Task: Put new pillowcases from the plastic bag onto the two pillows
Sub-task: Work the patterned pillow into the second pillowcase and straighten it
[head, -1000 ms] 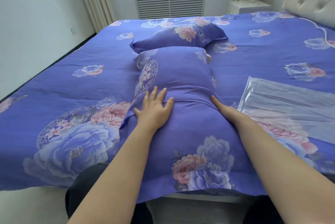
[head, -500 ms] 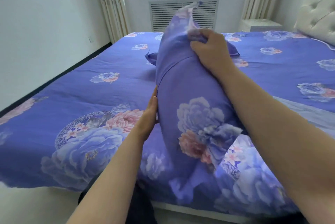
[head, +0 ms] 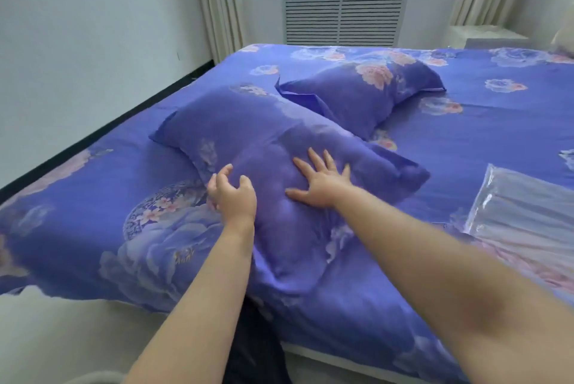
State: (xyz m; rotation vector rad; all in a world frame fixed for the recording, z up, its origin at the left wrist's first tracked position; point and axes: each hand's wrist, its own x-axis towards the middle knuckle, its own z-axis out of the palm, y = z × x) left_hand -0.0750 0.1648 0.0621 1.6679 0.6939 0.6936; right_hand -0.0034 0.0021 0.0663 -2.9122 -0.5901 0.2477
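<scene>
Head view: two pillows in blue floral cases are seen lying on a bed (head: 93,197) covered in matching blue floral fabric. The near pillow (head: 279,147) lies slantwise across the bed's near edge, one end overhanging towards the viewer. The far pillow (head: 366,95) is set just behind it, near the bed's middle, its near corner overlapped by the near pillow.

The right hand (head: 323,181) is laid flat on top of the near pillow, fingers spread and straight, palm pressed into the fabric. The left hand (head: 233,197) is placed at the pillow's left side, fingers curled loosely against the case; whether any fabric is gripped cannot be told.

A clear plastic bag (head: 525,213) is seen at the right on the bed, well apart from both hands, with pale folded material visible inside.
</scene>
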